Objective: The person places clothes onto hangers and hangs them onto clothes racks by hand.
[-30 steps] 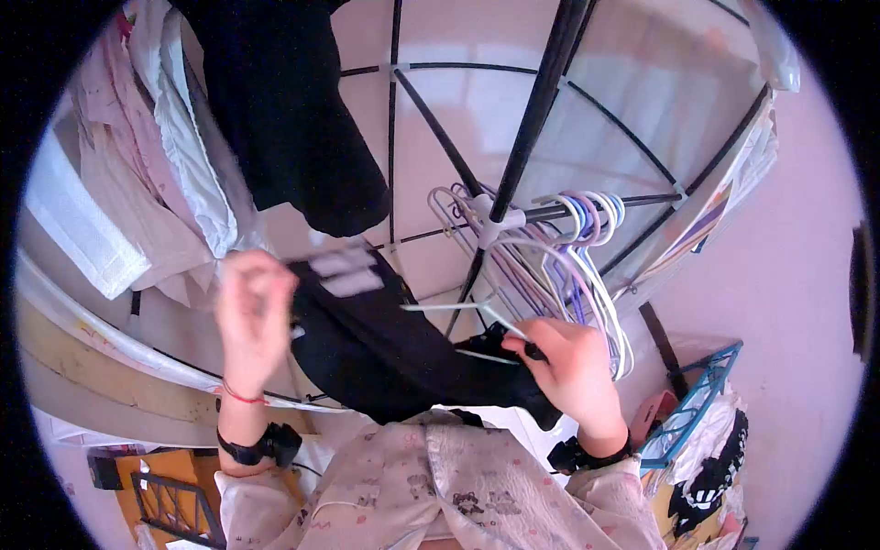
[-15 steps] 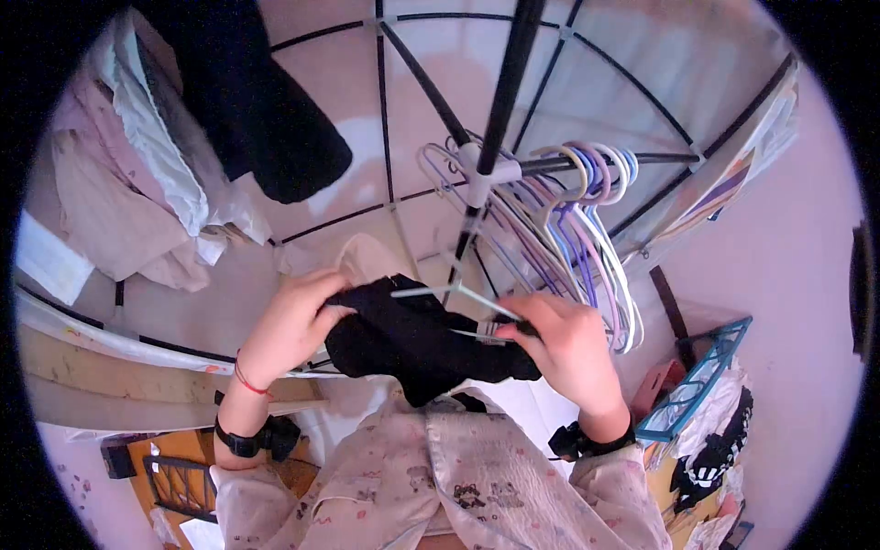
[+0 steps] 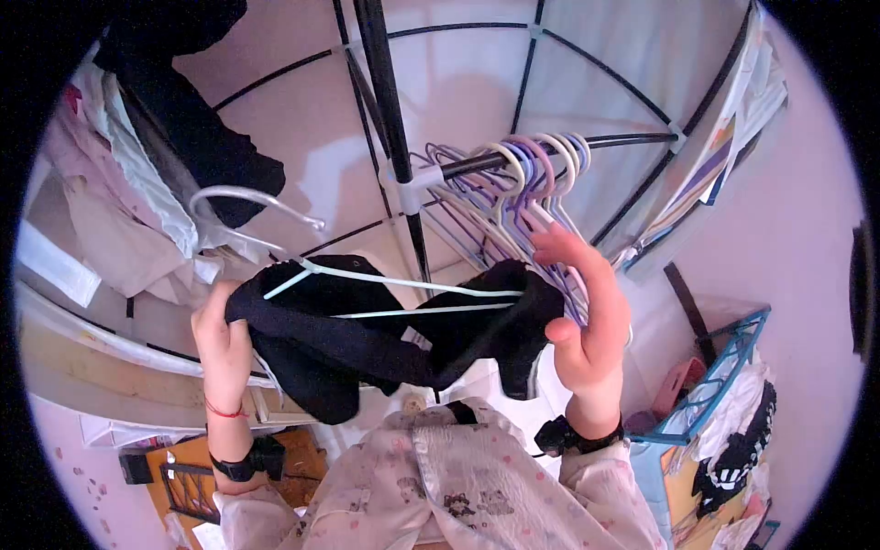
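Note:
A black garment [image 3: 367, 344] hangs partly over a pale green hanger [image 3: 412, 280], whose silver-looking hook curves up at the upper left. The hanger's right arm lies inside the garment, while its left tip shows bare against the cloth. My left hand [image 3: 223, 339] grips the garment's left edge with curled fingers. Beside the garment's right end, my right hand [image 3: 591, 316] is open, its thumb and fingers apart and nothing between them.
Several empty hangers [image 3: 541, 183] hang from a black rack [image 3: 385, 101] just behind my right hand. Clothes [image 3: 119, 202] hang at the left. A blue basket [image 3: 724, 376] and more clothes stand at the lower right.
My right hand has let go of the hanger and opened. The hanger has shifted left, its hook now in view, and the garment is spread wider. My left hand has moved left with the cloth.

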`<state>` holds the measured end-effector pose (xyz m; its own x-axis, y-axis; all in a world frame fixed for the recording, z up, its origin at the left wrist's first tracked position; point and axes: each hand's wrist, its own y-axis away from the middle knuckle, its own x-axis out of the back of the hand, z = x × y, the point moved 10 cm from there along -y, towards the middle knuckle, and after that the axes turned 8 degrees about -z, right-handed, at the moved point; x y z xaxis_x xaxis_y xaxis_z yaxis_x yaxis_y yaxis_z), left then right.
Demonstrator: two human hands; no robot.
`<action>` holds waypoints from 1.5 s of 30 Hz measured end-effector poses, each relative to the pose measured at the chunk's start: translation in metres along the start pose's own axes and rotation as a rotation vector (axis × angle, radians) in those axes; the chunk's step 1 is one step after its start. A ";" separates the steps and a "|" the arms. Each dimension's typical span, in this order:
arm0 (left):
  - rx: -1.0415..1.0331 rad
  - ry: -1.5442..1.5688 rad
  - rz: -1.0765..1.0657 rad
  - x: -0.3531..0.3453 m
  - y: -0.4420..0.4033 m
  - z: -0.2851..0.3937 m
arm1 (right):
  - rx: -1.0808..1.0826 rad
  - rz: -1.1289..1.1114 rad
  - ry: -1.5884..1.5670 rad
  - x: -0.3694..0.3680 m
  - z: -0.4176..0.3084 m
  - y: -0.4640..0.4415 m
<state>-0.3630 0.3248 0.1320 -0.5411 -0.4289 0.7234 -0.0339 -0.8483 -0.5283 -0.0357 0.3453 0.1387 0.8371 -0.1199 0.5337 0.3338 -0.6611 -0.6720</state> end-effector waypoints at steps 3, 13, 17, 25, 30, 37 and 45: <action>0.087 0.035 -0.020 -0.003 0.009 -0.007 | -0.032 -0.173 0.142 -0.018 -0.007 0.003; -0.062 -0.217 -0.142 -0.021 0.030 0.009 | 0.069 -0.155 0.378 -0.017 -0.044 -0.019; -0.142 -0.030 -0.042 -0.020 0.027 0.015 | 0.089 -0.071 0.414 -0.024 -0.061 -0.021; 0.128 0.393 -0.165 -0.003 0.013 -0.020 | -0.039 -0.094 0.431 -0.035 -0.055 -0.025; -0.395 0.752 -0.914 -0.007 0.035 0.018 | 0.037 -0.098 0.034 -0.074 -0.040 -0.036; 0.209 0.976 -0.827 0.010 0.068 -0.004 | 0.216 -0.168 -0.098 -0.117 -0.059 -0.059; 0.272 0.791 -0.634 0.031 0.059 0.081 | 0.302 -0.069 -0.269 -0.087 -0.073 -0.075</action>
<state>-0.3139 0.2357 0.1594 -0.8884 0.3607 0.2841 -0.3665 -0.9298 0.0343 -0.1649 0.3513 0.1797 0.8785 0.1416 0.4563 0.4718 -0.4086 -0.7814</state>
